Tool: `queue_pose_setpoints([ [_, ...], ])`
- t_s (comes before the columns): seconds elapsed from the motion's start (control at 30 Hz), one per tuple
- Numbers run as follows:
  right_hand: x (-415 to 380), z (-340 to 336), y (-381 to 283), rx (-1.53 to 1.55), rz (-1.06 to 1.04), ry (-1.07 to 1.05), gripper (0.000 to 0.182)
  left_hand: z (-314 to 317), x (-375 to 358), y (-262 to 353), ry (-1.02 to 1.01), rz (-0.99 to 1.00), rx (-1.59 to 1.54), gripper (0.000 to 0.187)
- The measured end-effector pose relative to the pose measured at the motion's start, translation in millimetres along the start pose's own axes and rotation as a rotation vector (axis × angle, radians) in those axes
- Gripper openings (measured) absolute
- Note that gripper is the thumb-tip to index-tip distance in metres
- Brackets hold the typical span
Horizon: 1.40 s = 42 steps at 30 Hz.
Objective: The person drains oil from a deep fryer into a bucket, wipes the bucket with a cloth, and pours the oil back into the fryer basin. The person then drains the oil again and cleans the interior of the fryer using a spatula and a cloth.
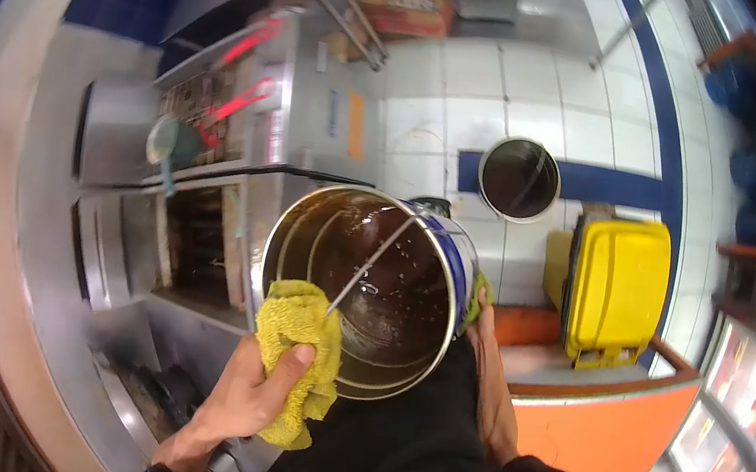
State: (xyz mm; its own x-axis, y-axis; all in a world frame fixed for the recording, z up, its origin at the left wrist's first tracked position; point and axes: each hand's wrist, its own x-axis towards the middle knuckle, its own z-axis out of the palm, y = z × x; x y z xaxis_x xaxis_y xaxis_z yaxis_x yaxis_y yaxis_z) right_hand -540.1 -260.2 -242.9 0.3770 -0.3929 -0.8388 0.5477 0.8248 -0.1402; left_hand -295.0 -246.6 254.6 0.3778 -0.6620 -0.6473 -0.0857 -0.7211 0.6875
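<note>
Two grips share one large metal bucket, which lies directly between them, its round mouth facing up towards the wearer. The left hand is closed around a bunched yellow cloth, thumb on top, at the near-left side of the rim. The right hand presses a greenish cloth to the outer wall opposite; its fingertips are partly hidden, but it appears to be gripping through the fabric. From the left grip, a thin handle slants across the mouth to the far rim. The bucket's long axis runs down and away from the mouth, seemingly leaning toward the right grip; the exact tilt is hard to tell. Dark contents show inside, so keeping the two grips balanced seems to matter most.

Ahead of the right grip, well apart, a round container stands on the tiled floor; the right hand is nearer to it. Right of that grip, a yellow bin and an orange panel limit sideways room. Beyond the left grip, steel equipment closes that side. The widest open room lies ahead, over the tiles.
</note>
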Motion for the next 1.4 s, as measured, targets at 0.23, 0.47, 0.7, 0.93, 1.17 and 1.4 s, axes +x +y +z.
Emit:
queue_pose_setpoints([
  [0.23,-91,94,-25,-0.389,-0.109,-0.224,0.054,-67,-68,4,0.106,0.412,0.08,0.019],
  [0.47,-121,161,-22,-0.572,-0.185,-0.347,0.054,-137,-93,-22,0.235,0.68,-0.014,0.025],
  [0.7,-139,221,-16,-0.753,-0.24,-0.246,0.046,-201,-96,-64,0.33,0.809,-0.095,0.03],
  [0.93,-157,274,12,-0.79,-0.22,-0.245,0.045,-242,-92,-99,0.404,0.851,-0.136,0.026],
  [1.17,-180,320,23,-0.973,-0.262,-0.251,0.041,-267,-92,-116,0.47,0.87,-0.196,0.032],
  [1.4,-220,385,68,-1.003,-0.306,-0.289,0.041,-282,-93,-134,0.871,1.077,-0.117,0.027],
])
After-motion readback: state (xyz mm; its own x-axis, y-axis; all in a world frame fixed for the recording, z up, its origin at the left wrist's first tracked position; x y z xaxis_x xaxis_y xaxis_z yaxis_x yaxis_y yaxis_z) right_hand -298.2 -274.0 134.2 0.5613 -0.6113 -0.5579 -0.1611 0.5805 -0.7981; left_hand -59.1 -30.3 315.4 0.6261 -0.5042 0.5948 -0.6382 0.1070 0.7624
